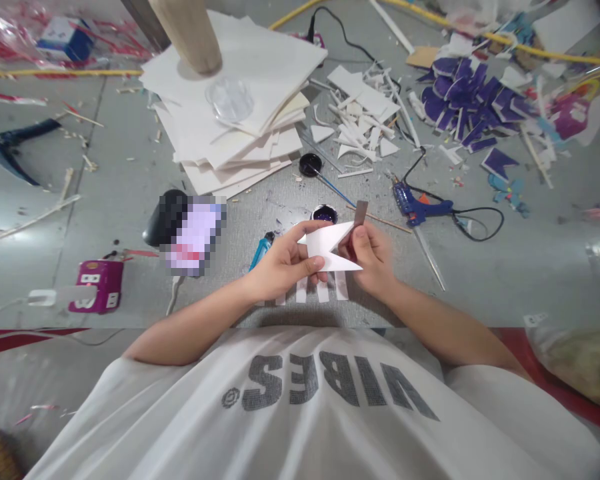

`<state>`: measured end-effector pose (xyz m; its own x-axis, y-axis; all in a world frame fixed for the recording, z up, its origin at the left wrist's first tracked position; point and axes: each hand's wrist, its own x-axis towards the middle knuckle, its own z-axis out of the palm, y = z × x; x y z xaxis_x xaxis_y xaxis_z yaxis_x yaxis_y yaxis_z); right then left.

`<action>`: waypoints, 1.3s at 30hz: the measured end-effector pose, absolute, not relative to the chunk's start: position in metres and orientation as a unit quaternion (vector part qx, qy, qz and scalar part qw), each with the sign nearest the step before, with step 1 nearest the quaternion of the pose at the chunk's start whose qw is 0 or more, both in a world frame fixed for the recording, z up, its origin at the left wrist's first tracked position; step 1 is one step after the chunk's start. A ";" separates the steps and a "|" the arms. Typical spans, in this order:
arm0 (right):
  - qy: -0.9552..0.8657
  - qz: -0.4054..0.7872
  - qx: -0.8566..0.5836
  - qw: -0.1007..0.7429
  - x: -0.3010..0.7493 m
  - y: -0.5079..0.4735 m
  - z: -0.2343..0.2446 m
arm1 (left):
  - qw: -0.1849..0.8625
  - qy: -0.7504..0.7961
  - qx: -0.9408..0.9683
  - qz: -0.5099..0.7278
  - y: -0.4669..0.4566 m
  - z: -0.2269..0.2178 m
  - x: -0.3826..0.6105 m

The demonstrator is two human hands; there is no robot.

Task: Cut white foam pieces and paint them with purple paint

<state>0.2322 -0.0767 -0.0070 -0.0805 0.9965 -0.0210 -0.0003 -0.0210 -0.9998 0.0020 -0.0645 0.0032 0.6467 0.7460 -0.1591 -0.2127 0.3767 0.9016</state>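
Note:
My left hand is closed on a white zigzag foam-board piece, holding it just above my lap. At the piece's right edge, my right hand pinches a small grey blade-like strip that sticks up from the fingers. Just beyond my hands on the grey floor sit an open pot of purple paint, its black lid and a thin blue-handled brush.
A stack of white foam boards lies ahead under a wooden leg. White offcuts, purple painted pieces, a blue glue gun, a blue lighter and a magenta power strip lie around.

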 end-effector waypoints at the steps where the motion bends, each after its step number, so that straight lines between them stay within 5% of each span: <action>1: -0.513 0.526 -0.484 0.475 0.232 -0.077 -0.007 | 0.779 0.286 0.466 0.308 -0.065 0.004 0.002; 39: -0.596 0.494 -0.448 0.447 0.227 -0.103 0.000 | 0.790 0.323 0.419 0.311 -0.069 0.022 -0.002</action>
